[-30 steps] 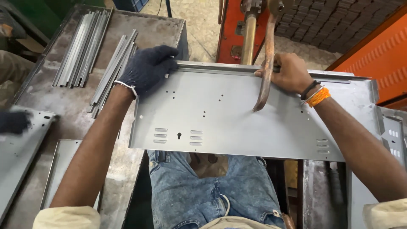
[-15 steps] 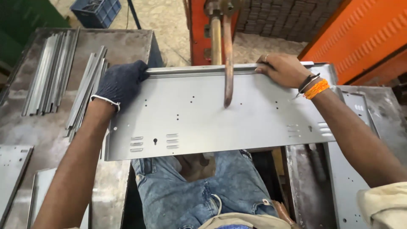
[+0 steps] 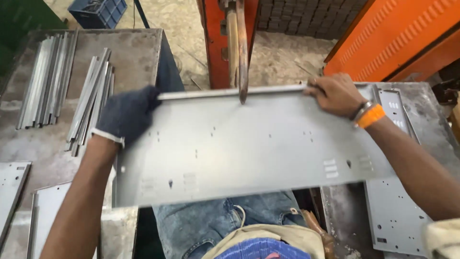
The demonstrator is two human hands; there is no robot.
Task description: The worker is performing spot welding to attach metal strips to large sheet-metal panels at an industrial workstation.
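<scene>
Your gloved left hand [image 3: 125,115] and bare right hand [image 3: 335,93] each clamp the far edge of the grey sheet-metal panel [image 3: 249,148], which lies lengthwise across mid-frame; the copper welding electrode [image 3: 242,52] meets that edge between them, nearer your right.

Grey perforated sheet-metal panel [image 3: 249,144] lies flat, slightly tilted.

Grey steel bench [image 3: 139,52] with metal strips [image 3: 91,103] (two loose bundles).

Dusty concrete floor [image 3: 282,52] at twelve o'clock; blue crate [image 3: 98,10] at eleven; orange cabinet [image 3: 397,38] at two; worn steel tabletop [image 3: 134,52] left.
</scene>
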